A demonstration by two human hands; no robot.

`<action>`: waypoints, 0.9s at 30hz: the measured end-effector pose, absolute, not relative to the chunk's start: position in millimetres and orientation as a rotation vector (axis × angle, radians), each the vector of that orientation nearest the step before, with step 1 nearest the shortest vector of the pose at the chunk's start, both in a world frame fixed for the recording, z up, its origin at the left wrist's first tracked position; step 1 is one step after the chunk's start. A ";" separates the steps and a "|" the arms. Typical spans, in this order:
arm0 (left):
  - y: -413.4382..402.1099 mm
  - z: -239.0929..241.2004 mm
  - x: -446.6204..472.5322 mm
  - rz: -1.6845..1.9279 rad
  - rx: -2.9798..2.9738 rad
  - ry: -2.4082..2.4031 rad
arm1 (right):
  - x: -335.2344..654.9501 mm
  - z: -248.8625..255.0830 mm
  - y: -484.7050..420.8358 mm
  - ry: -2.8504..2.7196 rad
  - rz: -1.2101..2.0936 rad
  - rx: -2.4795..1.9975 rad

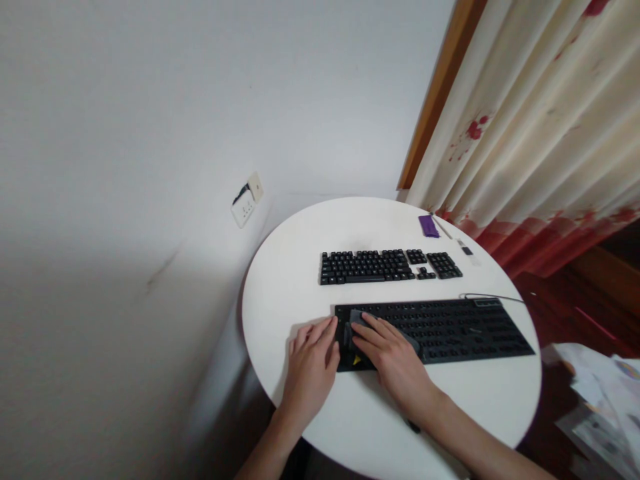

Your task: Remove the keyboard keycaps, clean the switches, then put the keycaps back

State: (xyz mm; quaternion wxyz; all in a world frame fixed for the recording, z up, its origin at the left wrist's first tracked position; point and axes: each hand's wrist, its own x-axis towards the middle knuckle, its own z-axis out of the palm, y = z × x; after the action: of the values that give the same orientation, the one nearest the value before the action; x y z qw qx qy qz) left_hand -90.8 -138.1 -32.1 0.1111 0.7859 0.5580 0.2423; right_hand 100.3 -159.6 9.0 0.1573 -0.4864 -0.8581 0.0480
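A black keyboard (455, 333) with its keycaps off lies on the round white table (280, 267). At its left end my left hand (311, 363) grips the edge, fingers bent and thumb near the front corner. My right hand (393, 353) presses a dark grey cloth (356, 316) onto the keyboard's left part, its fingers over the cloth. Part of the cloth shows beyond the right side of the hand. A small yellow mark shows on the keyboard below my right fingers. Behind the keyboard, the black keycaps (367, 267) are laid out in keyboard order.
A purple cloth (429, 226), a thin stick-like tool (443, 227) and a small clear-and-dark item (467, 251) lie at the back right. A cable (493, 295) runs off the table's right side. Wall sockets (243, 208) are at left, a curtain (530, 127) at right, plastic bags (600, 393) below.
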 end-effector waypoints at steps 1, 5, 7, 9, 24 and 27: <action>-138.2 -31.8 -90.7 0.714 2.306 1.641 | 105.1 11.9 -160.7 -2.467 0.165 -1.386; -138.1 -30.0 -91.6 0.720 2.304 1.632 | 112.4 19.9 -157.7 -2.438 0.181 -1.403; -137.8 -29.6 -92.8 0.712 2.308 1.613 | 104.6 18.2 -152.1 -2.407 0.137 -1.390; -137.5 -29.9 -94.2 0.705 2.316 1.592 | 93.1 13.7 -146.5 -2.424 0.101 -1.339; -137.9 -31.9 -93.5 0.699 2.303 1.600 | 101.0 8.8 -146.2 -2.340 0.119 -1.390; -139.1 -31.5 -93.3 0.691 2.311 1.604 | 88.6 -4.3 -155.2 -2.369 0.067 -1.345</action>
State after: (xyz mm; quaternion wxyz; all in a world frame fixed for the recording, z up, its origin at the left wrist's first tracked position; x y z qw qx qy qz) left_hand -93.3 -139.1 -31.5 0.1220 0.7919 0.5495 0.2367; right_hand 88.6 -155.2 -4.3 0.2069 -0.4828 -0.8506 0.0241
